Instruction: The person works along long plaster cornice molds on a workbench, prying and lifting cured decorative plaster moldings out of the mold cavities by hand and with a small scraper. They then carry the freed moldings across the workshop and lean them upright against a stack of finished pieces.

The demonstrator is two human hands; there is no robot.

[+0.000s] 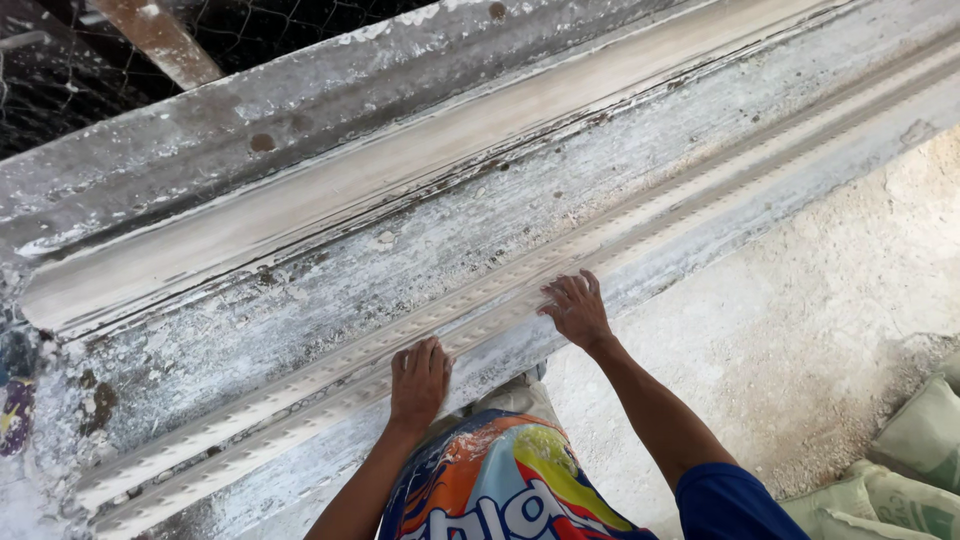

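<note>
A long white plaster moulding strip (640, 205) with a toothed pattern lies along the near edge of a plaster-stained workbench (330, 290). My left hand (419, 381) rests flat on the strip, fingers together and pointing away from me. My right hand (577, 308) lies flat on the same strip further right, fingers slightly spread. Neither hand grips anything. A second, smooth pale moulding (420, 150) runs parallel along the bench behind it.
Wire mesh (60, 70) and a rusty wooden beam (160, 38) stand beyond the bench at the top left. The floor (800, 330) on the right is dusted with white powder. Pale green sacks (915, 450) lie at the bottom right.
</note>
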